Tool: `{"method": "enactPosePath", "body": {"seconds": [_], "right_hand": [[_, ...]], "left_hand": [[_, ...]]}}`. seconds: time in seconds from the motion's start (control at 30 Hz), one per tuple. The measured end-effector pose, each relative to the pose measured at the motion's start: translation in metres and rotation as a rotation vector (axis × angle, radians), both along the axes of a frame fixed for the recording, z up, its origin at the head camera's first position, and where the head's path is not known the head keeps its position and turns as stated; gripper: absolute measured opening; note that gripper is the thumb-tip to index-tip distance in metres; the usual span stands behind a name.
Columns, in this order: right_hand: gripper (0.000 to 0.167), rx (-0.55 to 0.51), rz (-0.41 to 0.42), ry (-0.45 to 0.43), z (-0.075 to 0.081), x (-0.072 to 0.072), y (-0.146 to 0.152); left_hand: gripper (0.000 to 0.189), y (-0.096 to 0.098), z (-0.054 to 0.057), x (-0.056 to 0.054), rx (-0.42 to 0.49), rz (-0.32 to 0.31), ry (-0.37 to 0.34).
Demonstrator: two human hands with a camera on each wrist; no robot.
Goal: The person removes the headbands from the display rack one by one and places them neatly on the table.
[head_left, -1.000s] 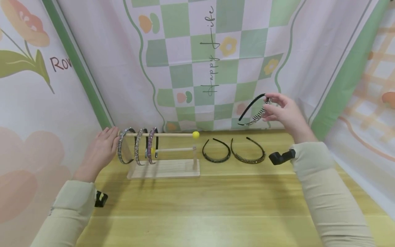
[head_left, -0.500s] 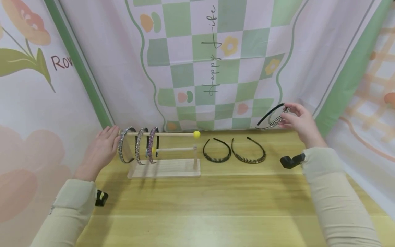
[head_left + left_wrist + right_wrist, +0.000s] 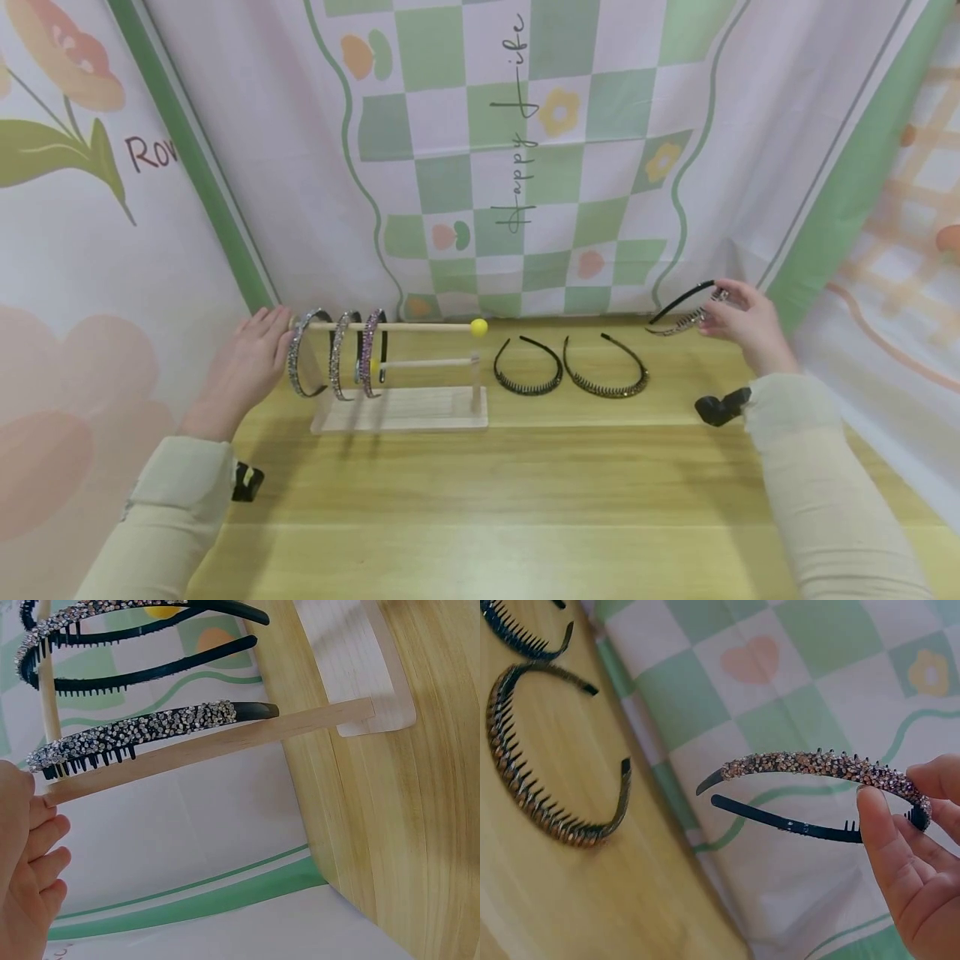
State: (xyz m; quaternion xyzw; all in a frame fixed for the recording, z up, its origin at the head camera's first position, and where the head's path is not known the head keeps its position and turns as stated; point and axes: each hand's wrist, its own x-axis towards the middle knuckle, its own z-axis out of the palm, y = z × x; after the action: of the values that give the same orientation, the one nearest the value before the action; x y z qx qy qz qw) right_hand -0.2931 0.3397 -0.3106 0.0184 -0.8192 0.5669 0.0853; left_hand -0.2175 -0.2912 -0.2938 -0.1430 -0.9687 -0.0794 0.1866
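Note:
My right hand (image 3: 750,325) pinches a rhinestone-covered black headband (image 3: 802,763) by its curved top, its two ends pointing left, above the back right of the table. To its left two dark toothed headbands (image 3: 527,388) lie on the wood, the nearer one with brownish beads (image 3: 514,780). My left hand (image 3: 251,358) rests with fairly straight fingers against the left upright of a wooden rack (image 3: 405,411), at the end of its upper bar. Three glittering headbands hang on that bar: a silver one (image 3: 142,735), another silver one (image 3: 337,358) and a pinkish-purple one (image 3: 367,354).
The rack has a lower bar (image 3: 427,363) and a yellow ball (image 3: 478,327) on the upper bar's right end. A checked fabric curtain (image 3: 495,167) stands right behind the wooden table (image 3: 480,500). More printed cloth (image 3: 112,292) closes off the left side.
My right hand has carried the rhinestone headband to the right and down, toward the table's back right. My left hand stays at the rack, and the hung headbands have not moved.

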Motion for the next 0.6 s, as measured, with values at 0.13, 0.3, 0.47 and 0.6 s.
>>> {"method": "enactPosePath", "body": {"seconds": [0.13,0.3,0.47,0.6], "right_hand": [[0.068,0.007,-0.003,-0.033,-0.013,0.001,0.011],[0.066,-0.068,-0.01,-0.072,-0.032,0.0,0.022],[0.064,-0.227,-0.029,-0.101,-0.05,0.0,0.029],[0.061,-0.177,-0.072,-0.125,-0.063,0.002,0.032]], "left_hand": [[0.048,0.001,0.001,0.001,-0.004,-0.001,0.002],[0.048,0.001,0.001,0.001,0.001,-0.002,-0.01],[0.047,0.001,0.001,0.001,-0.006,-0.006,0.008],[0.046,0.001,0.0,0.0,-0.009,-0.011,0.018]]}}
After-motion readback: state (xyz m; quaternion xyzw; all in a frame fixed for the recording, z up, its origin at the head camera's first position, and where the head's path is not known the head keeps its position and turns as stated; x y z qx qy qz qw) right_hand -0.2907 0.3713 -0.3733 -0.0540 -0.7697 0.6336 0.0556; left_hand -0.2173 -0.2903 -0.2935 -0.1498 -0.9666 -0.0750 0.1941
